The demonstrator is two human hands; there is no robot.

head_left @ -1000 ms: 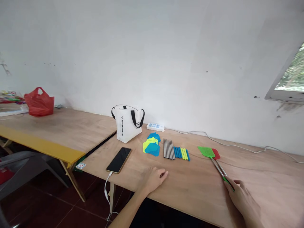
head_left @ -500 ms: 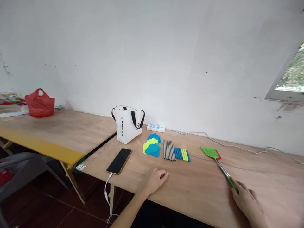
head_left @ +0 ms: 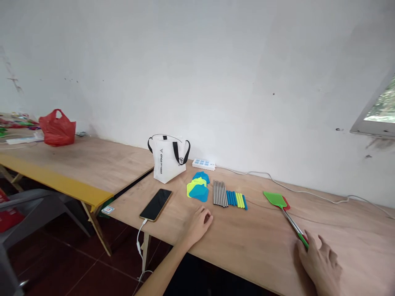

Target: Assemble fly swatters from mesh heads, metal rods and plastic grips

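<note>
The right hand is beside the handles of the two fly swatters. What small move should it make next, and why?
Probably slide the right hand slightly forward and close it on the handle ends of the green fly swatter and the red fly swatter beneath it. The hand lies open, fingertips only at the handle tips, so nothing is gripped.
</note>
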